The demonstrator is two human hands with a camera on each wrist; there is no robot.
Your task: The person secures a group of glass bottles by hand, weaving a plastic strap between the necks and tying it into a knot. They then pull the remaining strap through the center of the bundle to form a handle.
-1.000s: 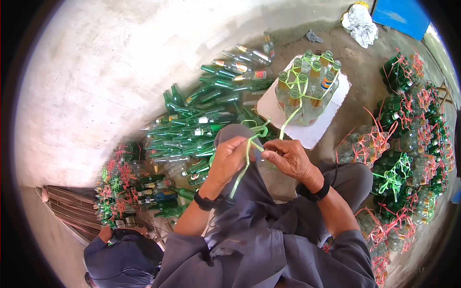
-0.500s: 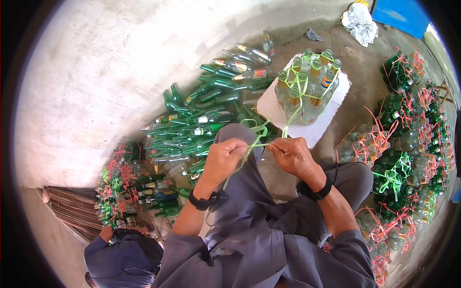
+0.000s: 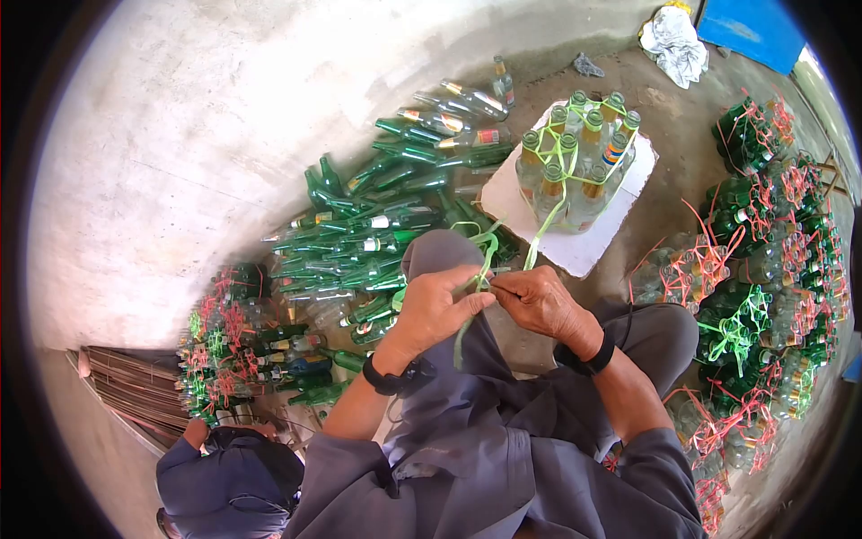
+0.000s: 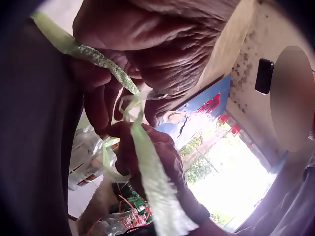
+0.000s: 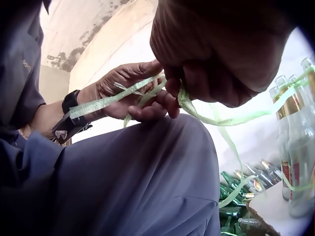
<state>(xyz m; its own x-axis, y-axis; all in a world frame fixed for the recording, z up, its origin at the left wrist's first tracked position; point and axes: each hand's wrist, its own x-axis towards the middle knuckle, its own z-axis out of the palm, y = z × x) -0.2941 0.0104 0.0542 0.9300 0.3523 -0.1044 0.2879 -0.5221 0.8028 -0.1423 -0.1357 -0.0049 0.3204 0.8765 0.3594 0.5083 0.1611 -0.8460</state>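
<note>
Over the bent knee, my left hand (image 3: 435, 314) and right hand (image 3: 541, 304) meet, both pinching a light-green plastic strap (image 4: 152, 179). A twist or loop of it lies between the fingertips in the left wrist view. One loose end (image 5: 93, 105) hangs across the left palm in the right wrist view. From the right hand another length (image 3: 532, 253) runs up to a bundle of clear glass bottles (image 3: 588, 175). Green strap is wound around their necks. The bundle stands upright on a white board (image 3: 575, 256).
Loose green and clear bottles (image 3: 386, 220) lie piled left of the board. Strapped bundles stand at the right (image 3: 759, 234) and far left (image 3: 224, 332). Another person (image 3: 229, 481) sits at the lower left. A white sack (image 3: 673, 45) lies near a blue panel (image 3: 754, 31).
The hands drew a strand taut between them half a second ago, then came back together. The left hand has turned, its thumb now reaching toward the right fingertips. The bottle bundle has stayed put.
</note>
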